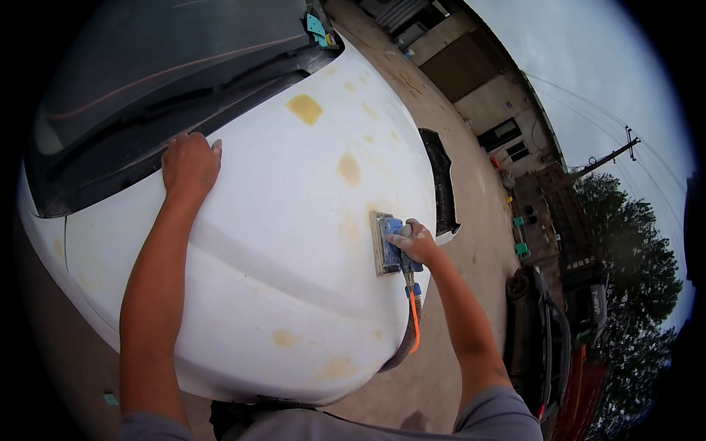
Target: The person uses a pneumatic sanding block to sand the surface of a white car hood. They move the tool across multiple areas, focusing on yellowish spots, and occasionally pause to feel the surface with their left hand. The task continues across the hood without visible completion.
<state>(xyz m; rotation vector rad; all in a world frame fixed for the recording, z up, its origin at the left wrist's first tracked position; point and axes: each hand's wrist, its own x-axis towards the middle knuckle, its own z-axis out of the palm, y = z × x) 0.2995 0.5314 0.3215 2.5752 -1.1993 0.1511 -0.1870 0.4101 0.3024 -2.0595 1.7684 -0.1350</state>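
Observation:
A white car hood fills the middle, marked with several yellowish filler patches such as the one near the windshield. My right hand grips a blue pneumatic sander, whose rectangular pad lies against the hood's right side. From the sander an orange air line and a dark ribbed hose run down and back past the hood's edge. At the windshield side, my left hand rests on the hood with its fingers curled over the rear edge; the fingertips are partly hidden.
Teal sanding sheets sit at the far corner of the windshield. A black car part lies on the ground beyond the hood. A dark car is at the right, and a low building stands behind.

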